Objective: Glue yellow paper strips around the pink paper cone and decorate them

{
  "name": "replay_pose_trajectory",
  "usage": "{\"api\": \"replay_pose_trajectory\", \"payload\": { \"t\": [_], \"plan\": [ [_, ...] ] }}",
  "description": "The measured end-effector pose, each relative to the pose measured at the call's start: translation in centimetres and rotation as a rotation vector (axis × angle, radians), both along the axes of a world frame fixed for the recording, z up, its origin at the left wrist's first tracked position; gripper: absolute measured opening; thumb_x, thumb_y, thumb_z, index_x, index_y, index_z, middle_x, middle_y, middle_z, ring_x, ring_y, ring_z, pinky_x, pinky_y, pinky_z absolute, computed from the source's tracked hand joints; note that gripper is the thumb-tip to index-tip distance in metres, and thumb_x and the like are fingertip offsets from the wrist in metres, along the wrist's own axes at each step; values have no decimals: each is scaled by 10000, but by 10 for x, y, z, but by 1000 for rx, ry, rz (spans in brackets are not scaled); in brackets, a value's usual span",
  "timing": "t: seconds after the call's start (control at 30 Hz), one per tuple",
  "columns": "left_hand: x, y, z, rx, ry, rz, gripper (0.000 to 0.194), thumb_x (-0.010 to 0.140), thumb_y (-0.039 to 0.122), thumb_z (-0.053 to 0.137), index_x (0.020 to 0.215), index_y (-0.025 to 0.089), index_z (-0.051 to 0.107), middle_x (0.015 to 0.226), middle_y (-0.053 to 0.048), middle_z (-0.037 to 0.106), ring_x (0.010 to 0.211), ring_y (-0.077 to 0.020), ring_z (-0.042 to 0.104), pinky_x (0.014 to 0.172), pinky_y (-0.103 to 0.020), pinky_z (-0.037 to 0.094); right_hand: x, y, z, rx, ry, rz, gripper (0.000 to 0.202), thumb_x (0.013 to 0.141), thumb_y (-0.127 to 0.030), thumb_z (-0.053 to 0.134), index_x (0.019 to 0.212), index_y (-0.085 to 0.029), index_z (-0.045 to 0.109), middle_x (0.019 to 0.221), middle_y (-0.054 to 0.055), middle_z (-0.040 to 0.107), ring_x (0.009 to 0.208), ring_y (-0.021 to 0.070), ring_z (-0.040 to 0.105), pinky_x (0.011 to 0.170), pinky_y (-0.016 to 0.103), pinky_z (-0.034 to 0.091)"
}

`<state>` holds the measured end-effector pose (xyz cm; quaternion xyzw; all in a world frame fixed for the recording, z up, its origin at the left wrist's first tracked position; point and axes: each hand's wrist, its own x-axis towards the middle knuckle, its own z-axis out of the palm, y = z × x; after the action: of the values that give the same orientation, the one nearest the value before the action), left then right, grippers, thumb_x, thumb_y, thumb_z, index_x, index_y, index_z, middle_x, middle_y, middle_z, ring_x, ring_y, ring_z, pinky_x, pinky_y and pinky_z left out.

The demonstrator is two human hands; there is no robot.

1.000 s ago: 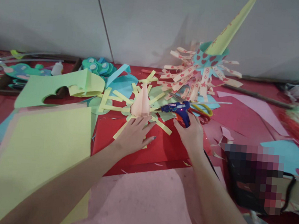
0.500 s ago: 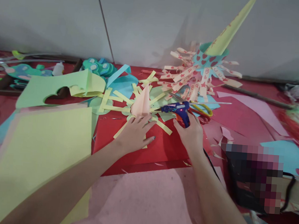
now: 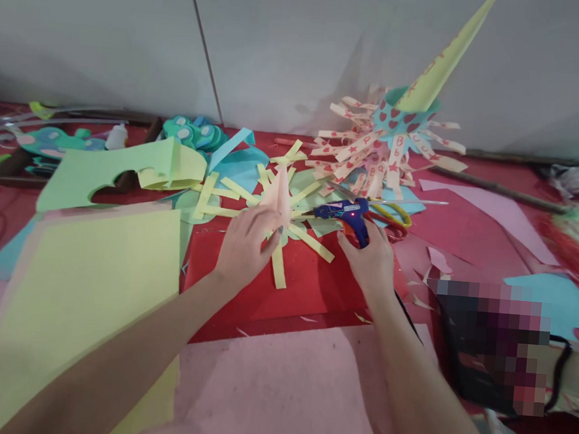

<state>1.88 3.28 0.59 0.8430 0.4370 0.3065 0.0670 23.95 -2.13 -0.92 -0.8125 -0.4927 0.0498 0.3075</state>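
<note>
A pale pink folded paper cone [image 3: 282, 193] stands point up amid yellow paper strips [image 3: 312, 242] that fan out like rays. My left hand [image 3: 250, 241] is closed at the cone's lower left side, thumb and fingers curled against its base. In my right hand [image 3: 370, 260] is a blue hot glue gun [image 3: 343, 210], its small light glowing red. The nozzle points left towards the cone's base, above the strips. Beneath lies a sheet of red card [image 3: 235, 273]. Scissors with yellow and red handles [image 3: 394, 215] lie just behind the glue gun.
A paper hat with a yellow cone [image 3: 439, 68] and fringed strips stands by the wall. Yellow sheets [image 3: 96, 309] lie on the left, with a green cut-out sheet [image 3: 80, 174] behind. A glue bottle [image 3: 117, 136] and a stick [image 3: 502, 187] are further back.
My left hand has moved from in front of the cone to its left side, and its spread fingers have curled in around the base. My right hand holds the glue gun in nearly the same place.
</note>
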Motion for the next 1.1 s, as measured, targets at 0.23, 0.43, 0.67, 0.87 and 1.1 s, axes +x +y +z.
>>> {"api": "replay_pose_trajectory", "payload": {
  "t": [0.23, 0.43, 0.67, 0.87, 1.1],
  "plan": [
    [-3, 34, -6, -202, -141, -75, 699, 848, 401, 540, 1414, 227, 170, 1339, -120, 473, 1219, -249, 458, 980, -399, 386, -1, 1, 1, 5, 19, 9, 527, 714, -480, 575, 1131, -159, 588, 1056, 133, 610, 973, 283, 556, 842, 432, 437],
    [0, 28, -9, -307, -152, 59, 667, 821, 246, 560, 1408, 244, 245, 1214, -89, 558, 1123, -240, 515, 900, -375, 433, -2, 0, 1, -1, 10, -5, 531, 715, -482, 572, 1134, -158, 588, 1046, 130, 608, 932, 279, 562, 828, 434, 436],
    [-2, 28, 6, -185, -186, 90, 639, 814, 258, 569, 1383, 271, 278, 1168, -57, 582, 1142, -230, 504, 939, -377, 407, -2, 0, 3, 56, -2, -7, 502, 713, -489, 576, 1098, -169, 602, 1029, 123, 613, 917, 270, 558, 809, 420, 440],
    [-1, 27, 8, -148, -173, 163, 677, 804, 285, 602, 1380, 260, 247, 1131, -67, 592, 1075, -240, 553, 936, -420, 417, 1, -1, 5, 114, -11, -34, 486, 742, -495, 546, 1116, -187, 579, 1000, 116, 605, 952, 275, 543, 804, 424, 435],
    [-2, 25, -1, -135, -140, 167, 659, 827, 423, 569, 1367, 208, 257, 1316, -140, 458, 1221, -279, 432, 989, -445, 373, 0, -1, 9, 75, 22, -33, 465, 726, -470, 568, 1083, -173, 594, 971, 106, 598, 909, 259, 544, 818, 416, 431]
  ]
}}
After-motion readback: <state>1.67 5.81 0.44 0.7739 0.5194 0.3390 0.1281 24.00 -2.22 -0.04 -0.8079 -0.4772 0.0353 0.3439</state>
